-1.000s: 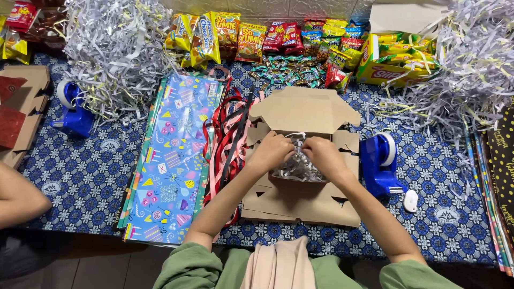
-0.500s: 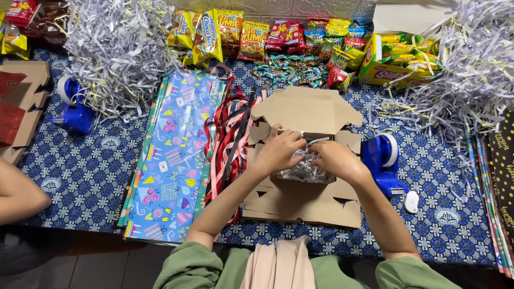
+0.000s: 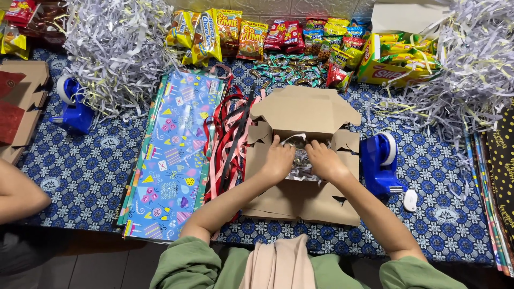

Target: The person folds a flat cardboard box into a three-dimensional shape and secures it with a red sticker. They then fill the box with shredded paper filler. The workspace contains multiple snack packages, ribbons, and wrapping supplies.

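An open brown cardboard box [image 3: 304, 199] lies in front of me on the blue patterned tablecloth, its lid flap folded back. Inside it sits a wad of shredded white paper [image 3: 301, 159]. My left hand [image 3: 277, 160] presses on the left side of that wad, fingers curled down into it. My right hand [image 3: 325, 160] presses on its right side in the same way. Both hands are inside the box opening, close together.
Blue tape dispensers stand right of the box [image 3: 379, 162] and at far left [image 3: 73, 107]. Red and black ribbons [image 3: 229, 139] and patterned wrapping paper [image 3: 170, 155] lie left of it. Snack packets [image 3: 251, 35] and shredded paper heaps [image 3: 115, 51] line the back. Another person's arm [image 3: 19, 195] enters at left.
Both my hands stay in the box and have shifted slightly, pushing the shredded paper lower into it. The view moved a little.
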